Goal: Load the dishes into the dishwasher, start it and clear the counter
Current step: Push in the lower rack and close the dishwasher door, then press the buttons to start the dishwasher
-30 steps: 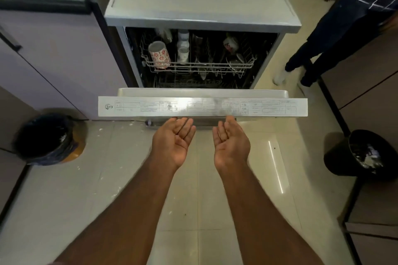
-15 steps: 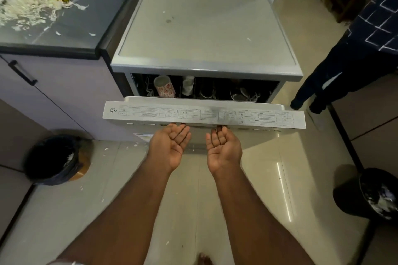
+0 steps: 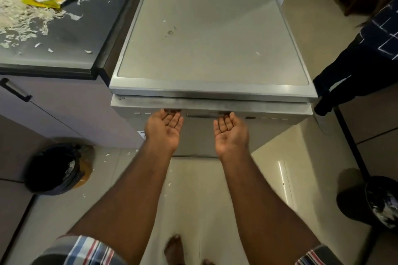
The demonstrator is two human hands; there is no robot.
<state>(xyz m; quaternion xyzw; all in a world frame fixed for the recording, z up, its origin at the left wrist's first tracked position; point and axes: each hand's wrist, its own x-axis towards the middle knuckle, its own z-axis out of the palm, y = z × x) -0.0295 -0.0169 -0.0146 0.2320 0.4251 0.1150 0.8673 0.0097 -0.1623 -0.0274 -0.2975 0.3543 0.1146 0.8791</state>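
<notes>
- Dishwasher (image 3: 211, 54) stands centre, right of the littered counter (image 3: 64, 34); its door (image 3: 215, 118) looks almost closed.
- Left hand (image 3: 164, 130) and right hand (image 3: 231, 133), palms up, fingers straight, touch the door's top edge.

The kitchen is dimly and unevenly lit, with a warm grey cast. The brightest patch is the flat top of the dishwasher (image 3: 206, 34), and a thin streak of glare runs along the glossy floor tiles (image 3: 284, 183) at lower right. The two bins, one at the left (image 3: 58, 168) and one at the right (image 3: 374, 204), sit in deep shadow. The wide-angle lens bows straight lines near the edges, and the corners look soft and slightly smeared. The forearms are a little blurred.
</notes>
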